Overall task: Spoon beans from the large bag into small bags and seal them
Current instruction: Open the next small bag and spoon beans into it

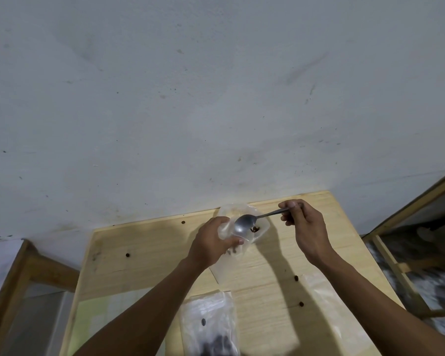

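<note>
Closest to me, at the bottom edge, I see a clear plastic bag lying flat on the wooden surface, with dark beans gathered at its near end and 1 lone bean higher up inside it. To its right lies another flat clear bag, pale and hard to make out. I count 2 stray beans on the bare wood between that bag and the hands, and 2 more further left. Both forearms reach forward from the bottom of the view. My left hand is curled round a small clear bag, thumb and fingers pinching its side and holding it up with the mouth open. A few beans sit inside the small bag, near its right wall. My right hand pinches the handle of a metal spoon, fingers folded round it. The spoon's bowl is at the bag's mouth, tipped towards me. Beyond the surface's far edge rises a scuffed white wall.
</note>
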Motion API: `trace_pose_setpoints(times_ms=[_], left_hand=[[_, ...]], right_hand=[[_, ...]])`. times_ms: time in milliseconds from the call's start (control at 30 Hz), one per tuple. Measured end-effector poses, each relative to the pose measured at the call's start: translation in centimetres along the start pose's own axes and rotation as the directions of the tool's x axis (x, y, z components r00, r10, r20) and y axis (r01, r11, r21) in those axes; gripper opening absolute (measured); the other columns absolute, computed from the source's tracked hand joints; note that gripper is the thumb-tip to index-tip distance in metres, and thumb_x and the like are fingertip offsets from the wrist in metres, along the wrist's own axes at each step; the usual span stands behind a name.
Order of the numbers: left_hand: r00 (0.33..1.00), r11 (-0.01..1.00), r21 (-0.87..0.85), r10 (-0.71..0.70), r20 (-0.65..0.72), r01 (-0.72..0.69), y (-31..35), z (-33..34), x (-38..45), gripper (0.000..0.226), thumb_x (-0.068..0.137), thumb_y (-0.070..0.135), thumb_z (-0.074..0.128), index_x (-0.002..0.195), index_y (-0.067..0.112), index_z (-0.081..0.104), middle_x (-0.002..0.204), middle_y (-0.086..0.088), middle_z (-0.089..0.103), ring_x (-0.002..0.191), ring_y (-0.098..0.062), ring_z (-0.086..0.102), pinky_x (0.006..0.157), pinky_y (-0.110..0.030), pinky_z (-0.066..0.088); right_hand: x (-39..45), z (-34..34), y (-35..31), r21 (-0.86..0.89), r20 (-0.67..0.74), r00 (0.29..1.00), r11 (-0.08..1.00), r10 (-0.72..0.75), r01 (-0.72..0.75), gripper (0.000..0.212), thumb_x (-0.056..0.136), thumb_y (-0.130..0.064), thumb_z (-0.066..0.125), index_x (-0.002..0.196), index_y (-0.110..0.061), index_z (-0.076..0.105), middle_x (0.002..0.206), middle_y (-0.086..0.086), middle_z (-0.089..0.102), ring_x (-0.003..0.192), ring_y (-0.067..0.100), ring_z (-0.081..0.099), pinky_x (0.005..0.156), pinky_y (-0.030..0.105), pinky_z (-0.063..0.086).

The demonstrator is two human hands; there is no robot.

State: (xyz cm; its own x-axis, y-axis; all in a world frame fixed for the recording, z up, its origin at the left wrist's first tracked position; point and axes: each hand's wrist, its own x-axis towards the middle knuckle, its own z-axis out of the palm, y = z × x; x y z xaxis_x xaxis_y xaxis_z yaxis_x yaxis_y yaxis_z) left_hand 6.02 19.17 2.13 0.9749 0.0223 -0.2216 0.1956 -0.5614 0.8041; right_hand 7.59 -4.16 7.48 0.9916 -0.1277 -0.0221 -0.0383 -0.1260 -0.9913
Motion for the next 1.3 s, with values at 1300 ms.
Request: trace_pose_setpoints(times_ms=[1300], left_hand=[[0.95, 0.917, 0.254, 0.311, 0.033, -0.309, -3.1, -0.5, -0.9, 0.078, 0.067, 0.051, 0.085, 0.132, 0.017, 0.056, 0.134, 0.007, 0.055, 0.12, -0.01, 0.054, 0.099, -0.025, 0.045]], right_hand=[[-0.2, 0.5, 4.9, 0.15, -0.163, 0.914, 0.925, 0.371, -0.348, 0.034, 0.105, -0.02, 0.042, 0.089, -0.006, 0.068, 0.073, 0.009, 0.057, 0.065, 0.018, 0.051, 0.064, 0.029, 0.042]])
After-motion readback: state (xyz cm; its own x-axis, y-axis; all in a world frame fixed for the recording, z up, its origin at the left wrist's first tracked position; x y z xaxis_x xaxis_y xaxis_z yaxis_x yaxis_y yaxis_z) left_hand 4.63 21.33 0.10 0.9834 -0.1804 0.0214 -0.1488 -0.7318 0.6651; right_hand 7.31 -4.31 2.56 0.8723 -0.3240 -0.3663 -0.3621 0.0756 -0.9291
